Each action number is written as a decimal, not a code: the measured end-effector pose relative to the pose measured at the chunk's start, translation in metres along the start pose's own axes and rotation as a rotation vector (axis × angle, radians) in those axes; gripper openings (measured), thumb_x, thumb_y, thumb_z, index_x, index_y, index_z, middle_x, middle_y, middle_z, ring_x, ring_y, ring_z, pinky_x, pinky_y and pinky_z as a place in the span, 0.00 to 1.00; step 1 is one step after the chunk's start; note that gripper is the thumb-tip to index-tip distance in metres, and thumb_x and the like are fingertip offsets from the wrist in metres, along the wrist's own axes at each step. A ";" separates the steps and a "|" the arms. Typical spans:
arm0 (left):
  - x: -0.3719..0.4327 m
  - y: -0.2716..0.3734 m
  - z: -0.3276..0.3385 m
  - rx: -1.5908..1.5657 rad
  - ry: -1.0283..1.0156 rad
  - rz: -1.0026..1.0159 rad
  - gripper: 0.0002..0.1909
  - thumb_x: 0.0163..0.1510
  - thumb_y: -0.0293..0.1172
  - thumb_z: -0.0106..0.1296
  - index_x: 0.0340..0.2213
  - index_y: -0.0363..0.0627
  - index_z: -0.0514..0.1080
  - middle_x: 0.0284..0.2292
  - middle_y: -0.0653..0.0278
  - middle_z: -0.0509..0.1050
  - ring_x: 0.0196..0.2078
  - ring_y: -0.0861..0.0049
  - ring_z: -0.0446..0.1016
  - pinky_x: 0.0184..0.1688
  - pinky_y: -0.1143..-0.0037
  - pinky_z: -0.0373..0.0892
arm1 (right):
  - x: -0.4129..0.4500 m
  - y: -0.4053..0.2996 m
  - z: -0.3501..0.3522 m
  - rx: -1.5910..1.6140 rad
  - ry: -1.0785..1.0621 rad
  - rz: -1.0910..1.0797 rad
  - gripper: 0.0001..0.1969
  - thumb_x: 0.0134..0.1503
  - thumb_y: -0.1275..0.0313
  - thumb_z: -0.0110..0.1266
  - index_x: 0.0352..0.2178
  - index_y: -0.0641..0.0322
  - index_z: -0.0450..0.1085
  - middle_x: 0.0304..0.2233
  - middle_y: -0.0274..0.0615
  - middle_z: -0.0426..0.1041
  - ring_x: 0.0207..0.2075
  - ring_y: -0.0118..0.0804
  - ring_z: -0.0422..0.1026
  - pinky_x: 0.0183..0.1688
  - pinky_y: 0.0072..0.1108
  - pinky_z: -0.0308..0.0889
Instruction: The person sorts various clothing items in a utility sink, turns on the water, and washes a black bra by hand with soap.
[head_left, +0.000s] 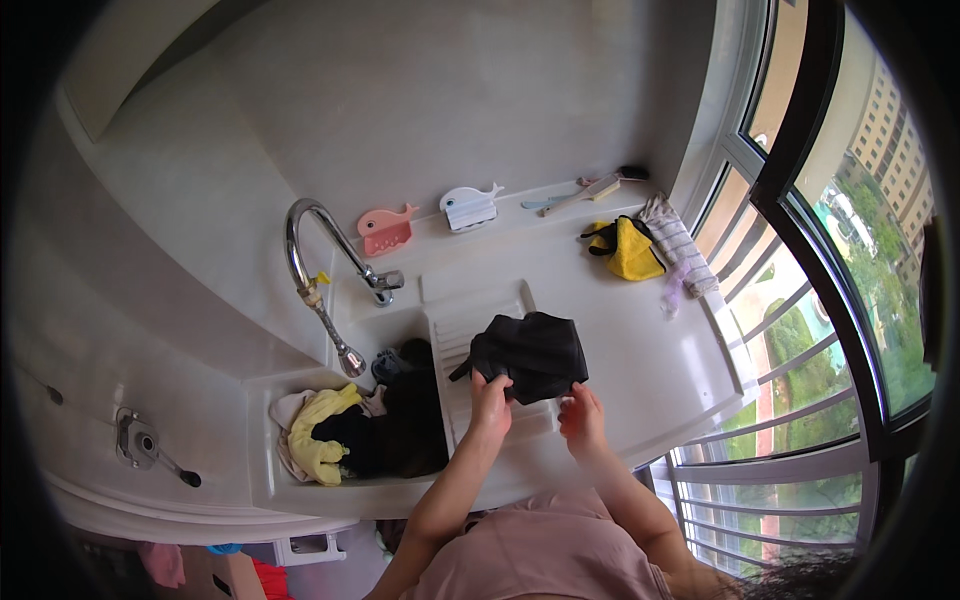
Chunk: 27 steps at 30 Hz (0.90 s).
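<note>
A piece of black cloth (531, 356), perhaps a small garment, is spread between my hands above the ribbed washboard (450, 334) of a white laundry sink. My left hand (491, 401) pinches its lower left edge, thumb on top. At its lower right corner, my right hand (582, 416) grips the hem between the fingertips. To the left, the sink basin (349, 491) holds a heap of clothes: a yellow garment (315, 435), black clothing (405, 427) and a grey-blue patterned piece (388, 365).
A chrome gooseneck faucet (294, 247) arches over the basin. Pink (386, 231) and white (470, 208) whale-shaped soap holders stand along the back ledge, with a scrub brush (581, 196) further right. A yellow-and-black cloth (634, 251) and a striped towel (681, 244) lie near the barred window.
</note>
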<state>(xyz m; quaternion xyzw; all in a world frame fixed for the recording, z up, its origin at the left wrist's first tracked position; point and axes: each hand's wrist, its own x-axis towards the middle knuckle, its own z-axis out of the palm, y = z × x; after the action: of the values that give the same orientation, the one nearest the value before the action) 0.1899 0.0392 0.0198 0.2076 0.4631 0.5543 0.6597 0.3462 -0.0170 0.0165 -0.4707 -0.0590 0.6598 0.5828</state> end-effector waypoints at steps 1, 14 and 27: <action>-0.001 0.003 -0.002 0.124 -0.048 0.180 0.32 0.45 0.17 0.42 0.56 0.43 0.60 0.47 0.63 0.68 0.48 0.71 0.69 0.47 0.73 0.67 | -0.003 0.002 -0.012 0.004 0.005 0.002 0.13 0.57 0.60 0.52 0.25 0.56 0.66 0.17 0.28 0.61 0.16 0.22 0.59 0.14 0.16 0.46; -0.030 0.028 -0.021 -0.410 -0.093 -0.210 0.23 0.49 0.34 0.47 0.47 0.38 0.68 0.45 0.58 0.73 0.47 0.66 0.72 0.52 0.68 0.66 | -0.010 -0.019 0.073 -0.224 -0.308 -0.621 0.10 0.61 0.69 0.44 0.39 0.60 0.69 0.36 0.37 0.71 0.35 0.24 0.65 0.38 0.13 0.61; -0.041 0.016 -0.014 -0.565 -0.326 -0.136 0.29 0.64 0.54 0.27 0.62 0.59 0.50 0.63 0.68 0.51 0.65 0.70 0.50 0.64 0.65 0.51 | 0.016 0.011 0.114 -1.501 -0.581 -1.419 0.19 0.58 0.62 0.47 0.45 0.65 0.69 0.51 0.50 0.68 0.61 0.49 0.57 0.63 0.39 0.47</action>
<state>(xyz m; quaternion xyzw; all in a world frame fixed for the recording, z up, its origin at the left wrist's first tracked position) 0.1717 0.0030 0.0413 0.0712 0.1922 0.5749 0.7921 0.2616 0.0458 0.0630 -0.3916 -0.8458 0.0522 0.3586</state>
